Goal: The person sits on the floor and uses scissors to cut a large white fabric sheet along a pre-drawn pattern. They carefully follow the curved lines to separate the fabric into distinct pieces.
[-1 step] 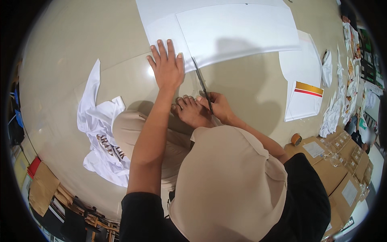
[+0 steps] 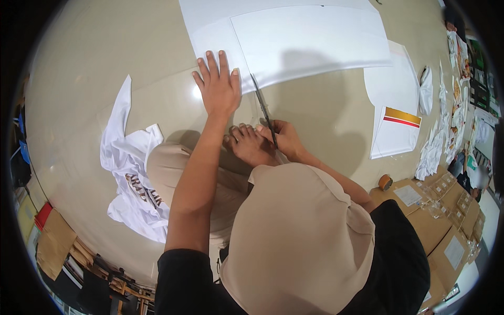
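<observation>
A large white sheet [image 2: 310, 42] lies on the beige floor ahead of me. My left hand [image 2: 218, 86] presses flat on its near left corner, fingers spread. My right hand [image 2: 283, 137] grips dark scissors [image 2: 262, 107]. Their blades point away from me and reach the sheet's near edge, just right of my left hand. A bare foot [image 2: 249, 144] rests on the floor next to my right hand. A beige headscarf [image 2: 299, 236] hides my lap and the floor below it.
A crumpled white printed T-shirt [image 2: 131, 173] lies at the left. At the right are a white piece with a red and yellow stripe [image 2: 394, 131], white scraps [image 2: 433, 152], a tape roll [image 2: 385, 182] and cardboard boxes [image 2: 441, 220].
</observation>
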Demonstrator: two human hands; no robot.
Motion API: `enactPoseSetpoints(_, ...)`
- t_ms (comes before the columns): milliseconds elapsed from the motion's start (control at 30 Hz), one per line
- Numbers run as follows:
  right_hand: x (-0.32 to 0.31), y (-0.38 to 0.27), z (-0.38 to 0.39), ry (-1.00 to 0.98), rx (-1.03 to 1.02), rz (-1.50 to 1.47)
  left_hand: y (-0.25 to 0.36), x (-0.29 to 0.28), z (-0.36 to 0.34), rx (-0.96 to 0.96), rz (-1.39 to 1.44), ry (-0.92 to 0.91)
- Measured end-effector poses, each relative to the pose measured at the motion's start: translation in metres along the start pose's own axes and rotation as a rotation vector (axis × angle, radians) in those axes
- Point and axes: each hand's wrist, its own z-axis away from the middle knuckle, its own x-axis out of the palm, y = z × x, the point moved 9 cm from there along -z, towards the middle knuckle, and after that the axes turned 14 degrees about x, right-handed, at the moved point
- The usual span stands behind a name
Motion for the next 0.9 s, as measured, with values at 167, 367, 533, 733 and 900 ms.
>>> enactPoseSetpoints(167, 0.000, -0.001, -0.009, 0.027, 0.042, 0.069, 0.000, -0.008, -0.006, 0.044, 0.029, 0.100)
enactPoseSetpoints(367, 0.003, 0.002, -0.012, 0.047, -0.002, -0.014, 0.000, -0.006, -0.004, 0.035, 0.013, 0.089)
enactPoseSetpoints(533, 0.001, 0.001, -0.013, 0.057, 0.008, 0.014, -0.001, -0.004, -0.005, 0.028, -0.008, 0.070)
enactPoseSetpoints(733, 0.001, 0.002, -0.012, 0.050, 0.040, 0.018, -0.001, -0.002, -0.006, 0.021, -0.004, 0.068)
enactPoseSetpoints(900, 0.001, 0.002, -0.012, 0.080, 0.046, 0.052, -0.001, -0.004, -0.006, 0.029, 0.000, 0.082)
